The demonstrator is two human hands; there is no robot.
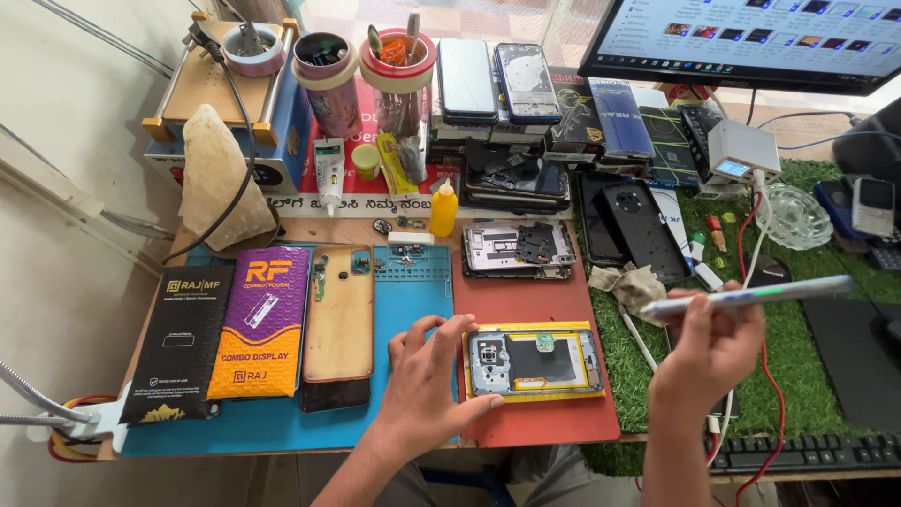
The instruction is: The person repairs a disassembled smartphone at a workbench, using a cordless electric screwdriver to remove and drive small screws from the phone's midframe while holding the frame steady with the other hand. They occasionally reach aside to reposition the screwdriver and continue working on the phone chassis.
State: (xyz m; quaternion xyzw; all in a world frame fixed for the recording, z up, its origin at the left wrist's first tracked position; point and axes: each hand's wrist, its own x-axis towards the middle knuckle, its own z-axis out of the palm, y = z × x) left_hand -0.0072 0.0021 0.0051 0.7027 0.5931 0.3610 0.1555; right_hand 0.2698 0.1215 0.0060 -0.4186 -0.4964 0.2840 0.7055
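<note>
An opened phone (535, 361) with its back removed lies on a red mat (535, 300), showing a yellow-edged frame and circuit parts. My left hand (427, 376) rests flat beside the phone's left end, fingers spread, touching the mat and holding nothing. My right hand (709, 347) is raised over the green turf to the right of the phone and grips a slim white pen-like tool (751, 296), held nearly level.
A blue work mat (404, 310) holds a gold phone back cover (338, 314), a purple display packet (261, 324) and a black packet (178, 343). Behind are a second opened phone (518, 249), a yellow bottle (443, 208), cups of tools, stacked phones, a monitor (751, 38) and a keyboard (807, 451).
</note>
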